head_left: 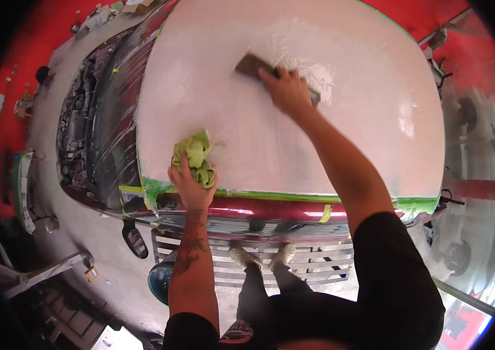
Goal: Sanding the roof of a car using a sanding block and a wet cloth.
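Note:
My right hand [287,92] grips a long dark flat block [249,65], slightly blurred, lying on the pale pinkish, wet-looking panel of a car roof [375,140] in the upper middle. My left hand [193,184] holds a crumpled green cloth [192,149] over the lower left part of the same panel. Green masking tape [416,205] runs along the panel's edges, with glossy dark red bodywork [247,211] just below.
Left of the roof are a masked windscreen and an engine bay [75,116] without its cover. My feet stand on a slatted platform [317,262], near a dark round container [160,282] and a side mirror [134,238]. Red walls and various parts surround the car.

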A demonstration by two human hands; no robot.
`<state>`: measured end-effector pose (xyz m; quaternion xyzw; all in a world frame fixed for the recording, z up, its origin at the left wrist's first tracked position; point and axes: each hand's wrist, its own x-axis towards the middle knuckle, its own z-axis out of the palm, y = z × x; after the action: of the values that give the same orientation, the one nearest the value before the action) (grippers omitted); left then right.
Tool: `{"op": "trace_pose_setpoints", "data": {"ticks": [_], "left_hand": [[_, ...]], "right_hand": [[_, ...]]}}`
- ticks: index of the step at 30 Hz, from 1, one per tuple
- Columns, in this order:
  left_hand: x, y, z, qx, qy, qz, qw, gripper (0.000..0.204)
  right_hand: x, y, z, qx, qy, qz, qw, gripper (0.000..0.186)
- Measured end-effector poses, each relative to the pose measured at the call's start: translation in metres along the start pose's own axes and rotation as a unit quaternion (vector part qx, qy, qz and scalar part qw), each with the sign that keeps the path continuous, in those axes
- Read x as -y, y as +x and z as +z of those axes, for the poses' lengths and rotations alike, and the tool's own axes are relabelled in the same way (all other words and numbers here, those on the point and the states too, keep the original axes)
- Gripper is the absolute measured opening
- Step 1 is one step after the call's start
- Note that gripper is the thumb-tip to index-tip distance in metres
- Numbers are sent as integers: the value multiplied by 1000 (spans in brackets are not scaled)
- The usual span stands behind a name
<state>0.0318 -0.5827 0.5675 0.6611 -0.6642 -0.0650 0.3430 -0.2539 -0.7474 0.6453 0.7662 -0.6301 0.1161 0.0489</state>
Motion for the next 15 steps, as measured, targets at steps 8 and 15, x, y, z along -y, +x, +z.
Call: {"op": "trace_pose_setpoints", "data": {"ticks": [8,15], "left_hand": [[-1,-5,3,31,17,-43,998,88],[-1,-5,17,33,2,-50,998,90]], "right_hand": [[30,-133,-29,93,65,-216,970,53],[31,101,35,8,-44,-124,991,46]]}}
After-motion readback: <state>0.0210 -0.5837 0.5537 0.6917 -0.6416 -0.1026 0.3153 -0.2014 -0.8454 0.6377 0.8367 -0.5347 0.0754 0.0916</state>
